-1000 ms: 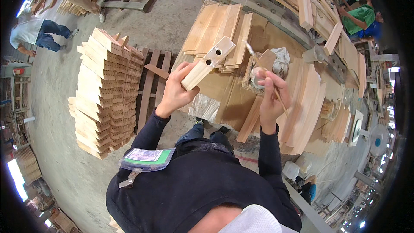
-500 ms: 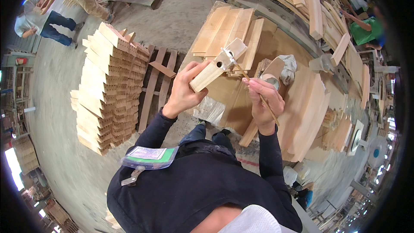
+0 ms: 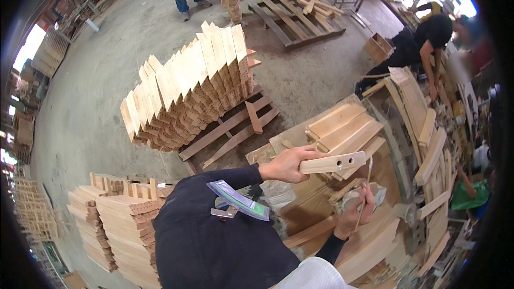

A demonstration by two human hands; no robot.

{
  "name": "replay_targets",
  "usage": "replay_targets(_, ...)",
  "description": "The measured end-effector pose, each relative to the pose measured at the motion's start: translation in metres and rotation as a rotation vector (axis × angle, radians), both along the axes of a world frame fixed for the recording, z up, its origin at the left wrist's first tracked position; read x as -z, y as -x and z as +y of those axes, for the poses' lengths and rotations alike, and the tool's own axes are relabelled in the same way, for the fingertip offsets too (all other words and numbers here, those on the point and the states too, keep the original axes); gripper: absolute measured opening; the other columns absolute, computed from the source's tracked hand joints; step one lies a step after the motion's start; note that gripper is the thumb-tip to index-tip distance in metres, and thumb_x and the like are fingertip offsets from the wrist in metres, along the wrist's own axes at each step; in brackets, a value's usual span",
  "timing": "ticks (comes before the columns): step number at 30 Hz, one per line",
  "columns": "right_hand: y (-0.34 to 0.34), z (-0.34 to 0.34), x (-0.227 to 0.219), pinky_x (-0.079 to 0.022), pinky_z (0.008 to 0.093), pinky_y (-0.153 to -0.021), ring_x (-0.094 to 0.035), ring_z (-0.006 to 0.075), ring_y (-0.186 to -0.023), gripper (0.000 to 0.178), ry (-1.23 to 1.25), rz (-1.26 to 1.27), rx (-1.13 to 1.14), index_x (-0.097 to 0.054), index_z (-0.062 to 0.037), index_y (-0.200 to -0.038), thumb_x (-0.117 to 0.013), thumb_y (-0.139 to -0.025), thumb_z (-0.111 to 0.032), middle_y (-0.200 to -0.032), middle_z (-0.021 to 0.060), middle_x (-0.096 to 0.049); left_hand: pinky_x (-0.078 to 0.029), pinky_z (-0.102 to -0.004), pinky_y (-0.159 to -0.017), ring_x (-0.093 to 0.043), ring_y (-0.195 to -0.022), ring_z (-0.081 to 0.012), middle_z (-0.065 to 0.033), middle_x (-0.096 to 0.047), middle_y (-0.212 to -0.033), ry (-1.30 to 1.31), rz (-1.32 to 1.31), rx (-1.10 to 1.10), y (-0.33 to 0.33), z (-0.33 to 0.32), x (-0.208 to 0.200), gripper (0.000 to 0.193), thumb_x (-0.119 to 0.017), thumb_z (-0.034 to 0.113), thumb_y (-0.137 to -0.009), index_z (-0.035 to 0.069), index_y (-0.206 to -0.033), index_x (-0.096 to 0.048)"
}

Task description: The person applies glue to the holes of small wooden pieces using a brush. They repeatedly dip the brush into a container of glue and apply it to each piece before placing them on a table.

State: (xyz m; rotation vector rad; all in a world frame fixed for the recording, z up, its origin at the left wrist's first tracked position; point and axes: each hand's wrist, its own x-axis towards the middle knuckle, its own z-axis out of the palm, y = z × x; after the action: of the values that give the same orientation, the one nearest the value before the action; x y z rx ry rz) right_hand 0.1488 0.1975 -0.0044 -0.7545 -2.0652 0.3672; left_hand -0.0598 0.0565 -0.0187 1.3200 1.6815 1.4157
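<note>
left hand (image 3: pixel 286 164) shut around a short wood block (image 3: pixel 333 162) with two round holes, held up flat in the air over the stacked boards (image 3: pixel 342 128). right hand (image 3: pixel 354 215) just below, pinching a thin stick (image 3: pixel 367 192) that points up at the block's underside, with a grey rag (image 3: pixel 369 192) bunched in the same fist. looks like the dabbing step on the holes, so next likely a steady block and a careful poke of the stick tip into a hole.
</note>
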Motion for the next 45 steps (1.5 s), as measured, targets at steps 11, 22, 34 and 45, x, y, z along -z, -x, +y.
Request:
replay_targets(11,-0.218,0.062,0.079,-0.049,0.0381,-0.086,-0.061,0.0365,-0.104,0.032,0.138,-0.275,0.647,-0.052,-0.0001,-0.123,-0.035,-0.102,-0.018,-0.114,0.0218,-0.063,-0.052,-0.0379,-0.082,-0.062,-0.081,-0.0229,-0.0130,-0.060,-0.096,0.046,-1.451,-0.218,0.084,-0.025,0.039,0.046,-0.058,0.021,-0.075,0.000,-0.116,-0.051)
replay_targets(22,-0.337,0.060,0.190,-0.045,0.0418,-0.094,-0.054,0.0365,-0.112,0.044,-0.054,-0.538,0.788,-0.052,-0.0017,-0.126,-0.056,-0.091,-0.028,-0.122,0.0211,-0.056,-0.047,-0.0356,-0.088,-0.059,-0.094,-0.0206,-0.0094,-0.059,-0.103,0.101,-1.362,-0.294,0.083,-0.005,0.039,0.035,-0.061,0.027,-0.085,0.003,-0.110,-0.052)
replay_targets(34,-0.313,0.063,0.144,-0.033,0.0441,-0.106,-0.044,0.0320,-0.128,0.050,0.180,-0.606,0.908,-0.050,-0.0064,-0.133,-0.061,-0.087,-0.025,-0.136,0.0149,-0.050,-0.046,-0.0273,-0.090,-0.057,-0.103,-0.0139,-0.0077,-0.059,-0.115,0.224,-0.658,0.162,0.083,0.130,-0.021,0.042,-0.052,0.004,-0.081,-0.003,-0.122,-0.050)
replay_targets(45,-0.306,0.058,0.136,-0.030,0.0436,-0.108,-0.042,0.0299,-0.131,0.051,0.182,-0.646,0.921,-0.048,-0.0073,-0.136,-0.059,-0.088,-0.021,-0.139,0.0115,-0.049,-0.029,-0.0343,-0.037,-0.045,-0.042,-0.0116,-0.0019,-0.049,-0.056,0.269,-0.057,0.221,-0.014,0.476,-0.020,0.025,-0.059,0.021,-0.080,-0.002,-0.071,-0.057)
